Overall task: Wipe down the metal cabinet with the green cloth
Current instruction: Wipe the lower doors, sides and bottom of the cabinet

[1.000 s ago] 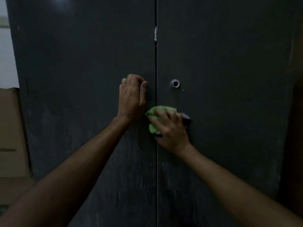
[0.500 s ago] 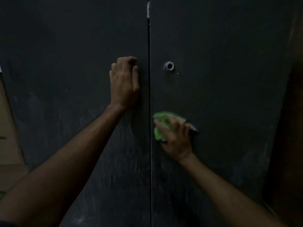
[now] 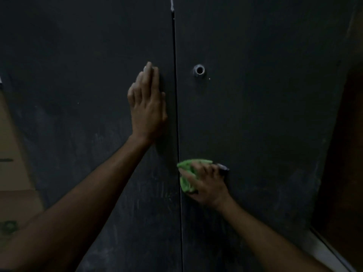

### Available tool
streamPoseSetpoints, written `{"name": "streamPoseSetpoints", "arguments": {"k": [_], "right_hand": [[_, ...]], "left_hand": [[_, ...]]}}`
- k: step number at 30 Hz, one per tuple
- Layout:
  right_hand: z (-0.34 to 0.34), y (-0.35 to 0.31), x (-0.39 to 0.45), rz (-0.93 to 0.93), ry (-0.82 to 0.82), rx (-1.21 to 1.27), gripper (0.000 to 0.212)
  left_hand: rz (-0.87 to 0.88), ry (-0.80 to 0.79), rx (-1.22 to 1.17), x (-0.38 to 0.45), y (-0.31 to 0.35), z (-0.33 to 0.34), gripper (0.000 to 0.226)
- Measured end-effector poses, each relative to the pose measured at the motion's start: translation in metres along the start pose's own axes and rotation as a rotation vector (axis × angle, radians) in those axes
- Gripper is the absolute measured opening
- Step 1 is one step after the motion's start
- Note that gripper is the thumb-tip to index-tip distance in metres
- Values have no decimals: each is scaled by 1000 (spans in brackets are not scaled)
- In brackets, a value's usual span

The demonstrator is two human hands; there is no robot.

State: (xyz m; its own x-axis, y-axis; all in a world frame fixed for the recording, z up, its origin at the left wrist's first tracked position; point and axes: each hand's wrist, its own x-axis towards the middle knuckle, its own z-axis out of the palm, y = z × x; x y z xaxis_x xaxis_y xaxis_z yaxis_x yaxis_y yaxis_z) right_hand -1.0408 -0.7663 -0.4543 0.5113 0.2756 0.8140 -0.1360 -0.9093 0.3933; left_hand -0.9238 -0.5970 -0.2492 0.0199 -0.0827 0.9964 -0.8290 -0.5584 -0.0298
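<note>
A dark metal cabinet (image 3: 265, 118) with two shut doors fills the head view; a narrow seam runs down between them. My right hand (image 3: 208, 183) presses a crumpled green cloth (image 3: 186, 173) against the right door, just right of the seam and well below a round lock hole (image 3: 199, 70). My left hand (image 3: 147, 107) lies flat on the left door beside the seam, fingers stretched upward and holding nothing. Pale streaks mark the lower parts of both doors.
A cardboard box (image 3: 11, 154) stands at the left edge beside the cabinet. A dark brown surface (image 3: 347, 154) borders the cabinet on the right, with a pale strip (image 3: 322, 250) running along its foot.
My right hand has slid the green cloth down the right door, away from the lock hole. My left hand's curled fingers have flattened out on the left door.
</note>
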Motion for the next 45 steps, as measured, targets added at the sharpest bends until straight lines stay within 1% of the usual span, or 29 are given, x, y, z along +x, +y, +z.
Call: {"name": "streamPoseSetpoints", "arguments": {"k": [2, 3, 4, 5, 6, 8, 9, 10, 11, 14, 15, 16, 17, 18, 21, 22, 23, 24, 27, 28, 29, 32, 33, 35, 37, 39, 42, 43, 45], "right_hand": [[-4, 25, -40, -170, -56, 4, 71], [-9, 43, -57, -171, -59, -6, 70], [-16, 62, -68, -111, -46, -23, 72], [-25, 80, -73, 10, -20, -42, 73], [-33, 94, -69, 185, 23, -60, 73], [-36, 97, -44, 592, 145, -72, 70], [-30, 86, -30, 720, 200, -64, 71], [-22, 71, -19, 755, 234, -47, 73], [-12, 53, -16, 707, 228, -27, 74], [11, 17, -58, 340, 82, -14, 70], [12, 20, -79, 269, 64, -14, 68], [11, 28, -97, 256, 73, -25, 67], [8, 41, -110, 317, 102, -49, 72], [4, 54, -116, 445, 143, -71, 78], [-3, 79, -85, 1015, 361, -71, 78], [-2, 76, -68, 1135, 433, -52, 78], [0, 68, -54, 1148, 466, -40, 77], [3, 57, -49, 1067, 439, -27, 78], [10, 30, -95, 636, 187, 16, 76], [7, 35, -121, 588, 143, 5, 73], [1, 47, -141, 637, 139, -23, 73], [-30, 104, -151, 1080, 235, -42, 91], [-39, 127, -138, 1162, 292, -51, 89], [-53, 160, -100, 1133, 398, -89, 81], [-51, 167, -65, 1026, 410, -114, 77], [-34, 148, -63, 919, 348, -133, 71], [-16, 113, -120, 820, 183, -116, 71], [-16, 107, -143, 864, 159, -111, 71], [-24, 111, -159, 1086, 207, -50, 71]], "left_hand": [[127, -34, 60, -29, 4, 5, 63], [212, -57, 64, -42, 5, 9, 65], [304, -85, 59, -52, 5, 14, 66], [385, -116, 53, -59, 6, 19, 68], [447, -147, 47, -61, 6, 24, 71], [532, -199, 29, -56, 2, 33, 76], [568, -215, 28, -52, -1, 37, 79], [601, -222, 35, -48, -4, 41, 82], [629, -222, 50, -45, -7, 45, 85], [649, -213, 86, -47, -11, 51, 92], [648, -207, 94, -48, -12, 52, 93], [648, -199, 101, -49, -12, 52, 94], [650, -197, 107, -48, -13, 52, 94], [650, -197, 113, -48, -13, 52, 94], [649, -194, 119, -49, -11, 51, 94], [649, -195, 115, -49, -10, 50, 94], [647, -190, 107, -49, -10, 50, 94], [637, -183, 100, -48, -9, 48, 93], [614, -194, 39, -52, 5, 45, 82], [648, -213, 4, -55, 13, 47, 78], [701, -244, -27, -58, 23, 50, 75], [790, -332, -59, -61, 55, 60, 73], [780, -333, -52, -62, 63, 64, 74], [748, -317, -33, -64, 71, 71, 77], [745, -301, -17, -68, 70, 73, 79], [756, -294, -9, -71, 68, 73, 80], [755, -289, -1, -69, 70, 74, 81], [759, -290, -1, -69, 70, 75, 81], [768, -280, -2, -71, 69, 75, 81]]}}
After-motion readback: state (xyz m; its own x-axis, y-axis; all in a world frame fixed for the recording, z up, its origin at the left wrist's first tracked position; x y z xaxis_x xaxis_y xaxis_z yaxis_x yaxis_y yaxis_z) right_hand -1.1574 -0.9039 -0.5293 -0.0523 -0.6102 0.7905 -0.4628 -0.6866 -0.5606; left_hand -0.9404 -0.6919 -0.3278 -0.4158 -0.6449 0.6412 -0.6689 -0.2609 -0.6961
